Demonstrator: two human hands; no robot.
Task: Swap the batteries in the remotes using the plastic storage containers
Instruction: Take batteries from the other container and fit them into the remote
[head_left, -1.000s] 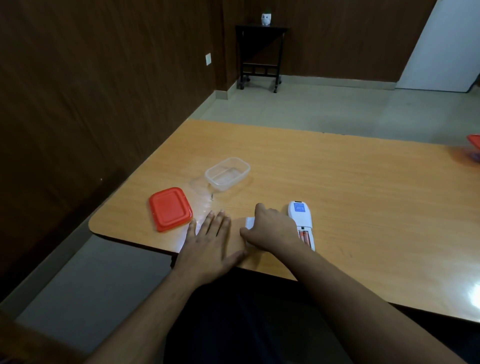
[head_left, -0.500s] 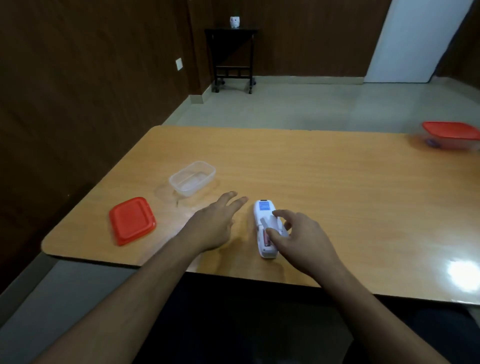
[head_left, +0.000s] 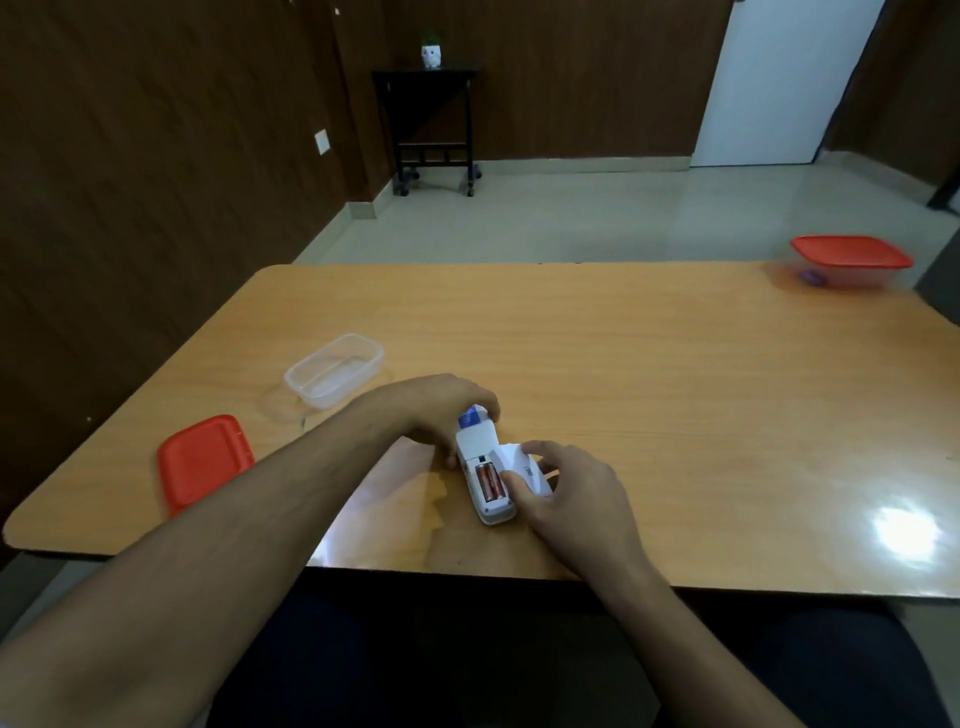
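Glossy wooden table (head_left: 649, 374), open clear container (head_left: 335, 370), loose red lid (head_left: 202, 462), white remote (head_left: 485, 475), far lidded container (head_left: 852, 261)

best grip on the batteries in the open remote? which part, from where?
Probably from above, with fingertips. The two batteries lie side by side, recessed in the remote's open bay, so only their tops are exposed. Pry up one end first, then pinch; I can't tell which end. The left hand steadies the remote.
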